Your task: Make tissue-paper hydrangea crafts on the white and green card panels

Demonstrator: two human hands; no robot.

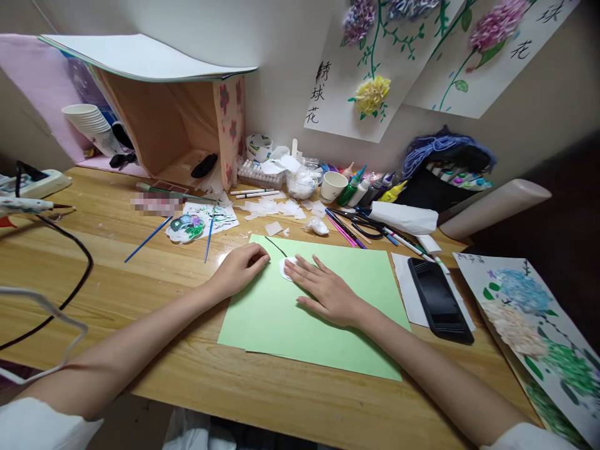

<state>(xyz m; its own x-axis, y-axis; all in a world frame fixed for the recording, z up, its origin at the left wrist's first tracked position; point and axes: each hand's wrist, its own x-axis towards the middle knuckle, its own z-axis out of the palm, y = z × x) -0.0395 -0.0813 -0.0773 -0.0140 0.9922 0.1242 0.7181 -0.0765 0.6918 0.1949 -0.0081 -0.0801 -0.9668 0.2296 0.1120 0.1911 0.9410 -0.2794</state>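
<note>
Two bare hands were positioned over a sheet of green paper, near the centre of the frame. The right hand lay palm down on the green paper, its fingers open and spread, the fingertips resting on the right side of a white disc. The disc lay on the upper left part of the paper, and a thin dark strip extended from near it toward the upper left. The left hand rested at the paper's upper left edge, left of the disc and apart from it, with its fingers loosely curled inward; whether they enclosed anything could not be told.

Beyond the paper, small white squares and a white wad were scattered on the wooden table. Two blue brushes and a paint-smeared palette lay left of centre; pens, black scissors, a paper cup and paint bottles occupied the upper centre and right. A black phone lay just beside the paper's right edge, partly over a white sheet. Flower pictures hung at upper right, and an open box stood at upper left.
</note>
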